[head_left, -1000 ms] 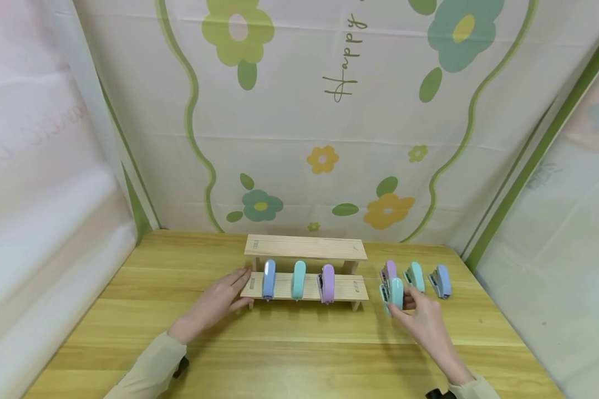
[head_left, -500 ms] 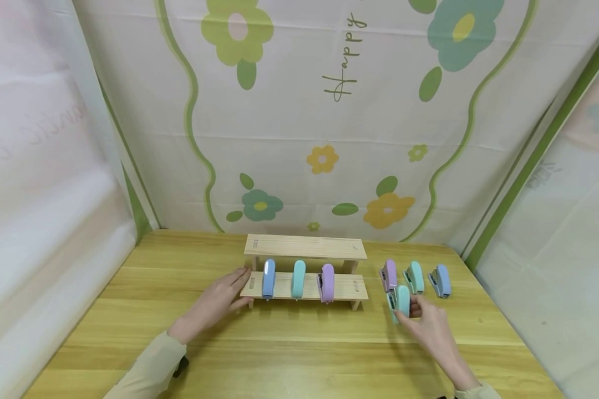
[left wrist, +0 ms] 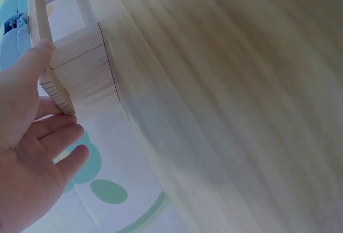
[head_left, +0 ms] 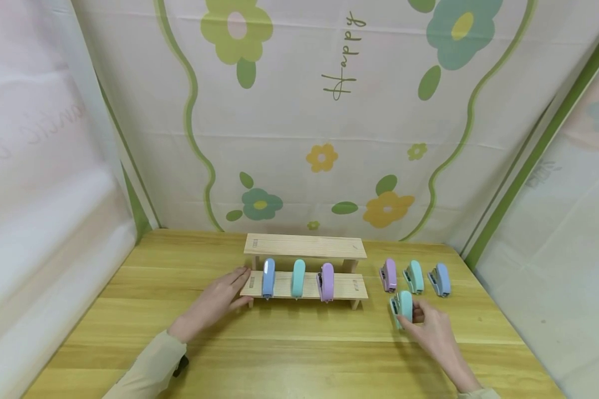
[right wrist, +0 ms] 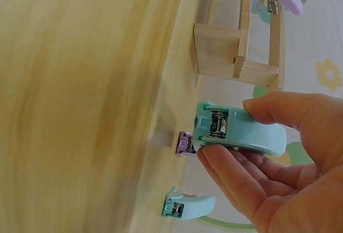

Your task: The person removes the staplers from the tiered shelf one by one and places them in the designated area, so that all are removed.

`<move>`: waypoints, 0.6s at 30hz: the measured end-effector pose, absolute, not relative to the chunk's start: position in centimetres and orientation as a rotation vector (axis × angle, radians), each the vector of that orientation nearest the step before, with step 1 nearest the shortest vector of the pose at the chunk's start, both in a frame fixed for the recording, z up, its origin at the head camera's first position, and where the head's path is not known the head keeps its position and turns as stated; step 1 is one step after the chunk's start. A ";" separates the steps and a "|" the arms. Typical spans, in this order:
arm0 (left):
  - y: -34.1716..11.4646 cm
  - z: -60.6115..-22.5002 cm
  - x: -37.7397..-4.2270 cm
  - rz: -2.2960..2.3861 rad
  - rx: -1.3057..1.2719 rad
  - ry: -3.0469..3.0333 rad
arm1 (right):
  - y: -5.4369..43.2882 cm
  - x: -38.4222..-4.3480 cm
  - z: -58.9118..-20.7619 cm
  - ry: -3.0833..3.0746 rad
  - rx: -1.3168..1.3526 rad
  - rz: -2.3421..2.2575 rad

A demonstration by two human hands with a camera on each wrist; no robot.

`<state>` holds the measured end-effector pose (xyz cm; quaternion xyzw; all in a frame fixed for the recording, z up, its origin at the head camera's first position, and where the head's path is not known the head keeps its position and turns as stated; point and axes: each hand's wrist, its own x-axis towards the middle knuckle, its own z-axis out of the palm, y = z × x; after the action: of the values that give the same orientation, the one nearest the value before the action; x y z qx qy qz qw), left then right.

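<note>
My right hand point(head_left: 433, 328) pinches a mint-green stapler point(head_left: 406, 306) between thumb and fingers, over the table to the right of the shelf. In the right wrist view the held stapler point(right wrist: 254, 132) shows its metal spring end pointing away from the palm. At the left end of the two-tier wooden shelf point(head_left: 346, 285), my left hand point(head_left: 218, 298) grips the lower board, thumb at its front edge and fingers round the end. On that board stand a blue stapler point(head_left: 268, 277), a mint stapler point(head_left: 298, 278) and a purple stapler point(head_left: 328, 281).
Behind the right hand, a purple stapler point(head_left: 389, 274), a mint stapler point(head_left: 415, 276) and a blue stapler point(head_left: 441, 279) stand in a row on the table point(head_left: 299, 354). The upper shelf board point(head_left: 304, 246) is bare. A flower-printed cloth point(head_left: 279, 122) hangs behind the table.
The right hand has drawn the mint stapler toward the front and slightly right, away from the purple stapler in the row. The left hand stays at the shelf end.
</note>
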<state>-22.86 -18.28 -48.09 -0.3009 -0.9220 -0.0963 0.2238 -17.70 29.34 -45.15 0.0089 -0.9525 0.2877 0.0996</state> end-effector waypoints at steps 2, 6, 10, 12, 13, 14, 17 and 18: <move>-18.3 -48.1 -22.9 -0.263 -0.829 -2.547 | 29.4 -17.8 -45.3 -2.829 0.014 0.848; -18.3 -48.1 -22.9 -0.264 -0.829 -2.551 | 29.5 -17.9 -45.8 -2.848 -0.014 0.839; -18.3 -48.2 -22.9 -0.263 -0.835 -2.542 | 29.5 -17.9 -46.1 -2.855 -0.016 0.840; -18.3 -48.2 -22.9 -0.261 -0.838 -2.538 | 29.6 -18.0 -46.2 -2.856 -0.014 0.840; -18.3 -48.2 -22.9 -0.261 -0.839 -2.536 | 29.6 -18.0 -46.2 -2.856 -0.017 0.839; -18.3 -48.2 -22.9 -0.261 -0.840 -2.535 | 29.6 -18.1 -46.2 -2.856 -0.019 0.837; -18.3 -48.1 -22.9 -0.264 -0.840 -2.534 | 29.7 -18.1 -46.3 -2.851 -0.012 0.831; -18.3 -48.1 -22.9 -0.267 -0.840 -2.533 | 29.7 -18.1 -46.4 -2.849 -0.008 0.829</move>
<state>-22.90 -18.32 -48.10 -0.3050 -0.9197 -0.0968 0.2276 -18.15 29.74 -46.36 -0.0027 -0.9565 0.2783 0.0873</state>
